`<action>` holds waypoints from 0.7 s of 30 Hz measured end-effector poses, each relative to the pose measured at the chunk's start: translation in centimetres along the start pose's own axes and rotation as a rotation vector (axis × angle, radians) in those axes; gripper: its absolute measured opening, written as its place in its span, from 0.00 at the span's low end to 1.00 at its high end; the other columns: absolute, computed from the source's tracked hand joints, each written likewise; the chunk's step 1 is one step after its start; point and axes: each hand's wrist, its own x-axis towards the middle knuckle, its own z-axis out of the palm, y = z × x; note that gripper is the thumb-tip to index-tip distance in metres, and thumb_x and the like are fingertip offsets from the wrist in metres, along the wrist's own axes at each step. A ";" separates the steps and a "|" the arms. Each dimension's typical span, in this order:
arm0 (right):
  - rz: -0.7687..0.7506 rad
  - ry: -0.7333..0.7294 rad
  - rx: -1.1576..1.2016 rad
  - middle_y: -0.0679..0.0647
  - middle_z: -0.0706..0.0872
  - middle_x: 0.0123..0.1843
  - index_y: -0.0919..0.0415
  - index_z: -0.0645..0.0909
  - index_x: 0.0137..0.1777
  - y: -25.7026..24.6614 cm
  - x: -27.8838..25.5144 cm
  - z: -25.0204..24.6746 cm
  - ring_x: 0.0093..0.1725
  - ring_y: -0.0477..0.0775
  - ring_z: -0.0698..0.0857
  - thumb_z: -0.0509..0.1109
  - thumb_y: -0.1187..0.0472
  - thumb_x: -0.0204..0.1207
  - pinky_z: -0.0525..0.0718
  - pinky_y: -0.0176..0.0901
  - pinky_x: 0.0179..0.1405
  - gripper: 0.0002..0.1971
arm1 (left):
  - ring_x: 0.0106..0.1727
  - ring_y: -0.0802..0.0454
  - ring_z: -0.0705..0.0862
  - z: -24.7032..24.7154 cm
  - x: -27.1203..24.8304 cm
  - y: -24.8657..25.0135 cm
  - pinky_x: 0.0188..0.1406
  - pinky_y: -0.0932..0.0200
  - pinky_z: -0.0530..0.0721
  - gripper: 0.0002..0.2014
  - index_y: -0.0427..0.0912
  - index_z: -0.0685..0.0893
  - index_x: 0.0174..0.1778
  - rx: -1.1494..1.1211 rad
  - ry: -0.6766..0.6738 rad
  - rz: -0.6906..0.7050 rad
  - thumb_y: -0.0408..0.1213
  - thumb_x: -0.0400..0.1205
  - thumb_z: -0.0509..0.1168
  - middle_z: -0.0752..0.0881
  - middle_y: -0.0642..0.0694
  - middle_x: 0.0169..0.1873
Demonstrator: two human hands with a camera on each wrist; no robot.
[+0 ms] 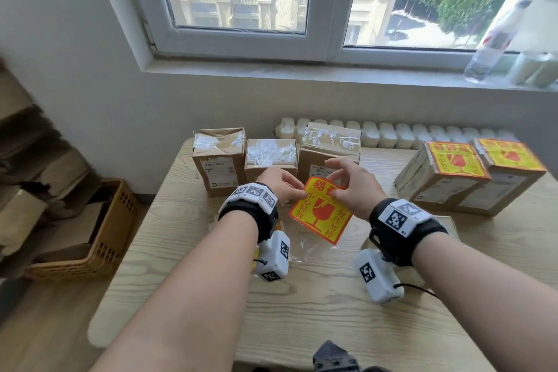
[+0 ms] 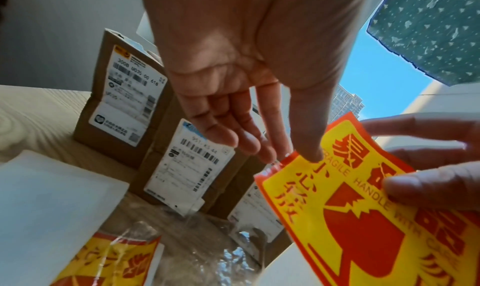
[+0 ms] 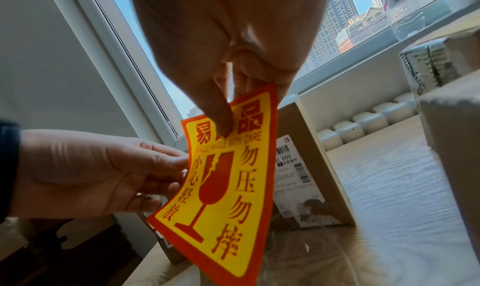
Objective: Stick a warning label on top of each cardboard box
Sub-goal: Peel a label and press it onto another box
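A yellow and red "fragile" warning label (image 1: pixel 320 214) hangs above the wooden table (image 1: pixel 302 305), held between both hands. My left hand (image 1: pixel 297 190) pinches its left edge (image 2: pixel 363 218) with thumb and fingers. My right hand (image 1: pixel 335 187) pinches its top (image 3: pixel 228 187) between thumb and forefinger. Just behind the hands stand three taped cardboard boxes with bare tops: left (image 1: pixel 219 157), middle (image 1: pixel 270 157), right (image 1: pixel 329 145). At the right lie two boxes (image 1: pixel 444 181) (image 1: pixel 510 178), each with a label on top.
A crumpled clear plastic wrapper (image 1: pixel 311 246) lies under the label, and a wrapped stack of more labels (image 2: pixel 114 257) sits beneath my left wrist. A woven basket (image 1: pixel 111 220) stands left of the table. A radiator (image 1: pixel 392 133) runs behind it; a bottle (image 1: pixel 495 42) leans on the sill.
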 end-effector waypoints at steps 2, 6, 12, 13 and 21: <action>-0.014 0.002 0.018 0.43 0.85 0.51 0.49 0.74 0.71 0.0 -0.3 -1.0 0.51 0.47 0.86 0.72 0.69 0.73 0.85 0.34 0.38 0.28 | 0.43 0.57 0.84 0.4 -0.4 0.9 0.39 0.64 0.79 0.03 0.48 0.90 0.41 0.017 0.011 0.006 0.41 0.75 0.75 0.86 0.55 0.36; -0.014 0.082 0.058 0.46 0.88 0.49 0.51 0.77 0.68 0.3 -1.1 -3.0 0.48 0.46 0.85 0.75 0.69 0.70 0.85 0.38 0.45 0.27 | 0.40 0.55 0.83 0.8 -1.5 2.9 0.32 0.65 0.78 0.08 0.43 0.90 0.50 -0.023 0.018 0.008 0.40 0.77 0.74 0.86 0.51 0.37; 0.081 0.161 0.064 0.48 0.84 0.51 0.54 0.75 0.65 2.1 -2.5 -6.4 0.54 0.52 0.84 0.75 0.63 0.72 0.86 0.50 0.56 0.22 | 0.43 0.52 0.86 2.3 -1.9 5.3 0.39 0.60 0.86 0.03 0.46 0.87 0.43 -0.137 0.093 -0.008 0.40 0.78 0.73 0.89 0.48 0.41; 0.126 0.179 0.058 0.49 0.84 0.50 0.54 0.75 0.61 2.8 -2.7 -7.1 0.52 0.52 0.85 0.75 0.62 0.72 0.86 0.50 0.54 0.19 | 0.40 0.53 0.84 2.6 -2.1 5.9 0.35 0.64 0.84 0.02 0.45 0.86 0.43 -0.173 0.106 -0.001 0.39 0.79 0.72 0.88 0.47 0.40; 0.327 0.253 0.358 0.65 0.85 0.50 0.62 0.74 0.44 7.7 -5.7 -11.2 0.43 0.61 0.90 0.72 0.72 0.74 0.89 0.48 0.35 0.10 | 0.38 0.54 0.85 7.9 -4.2 9.9 0.30 0.69 0.83 0.14 0.32 0.85 0.58 -0.304 0.077 0.055 0.32 0.77 0.73 0.90 0.38 0.49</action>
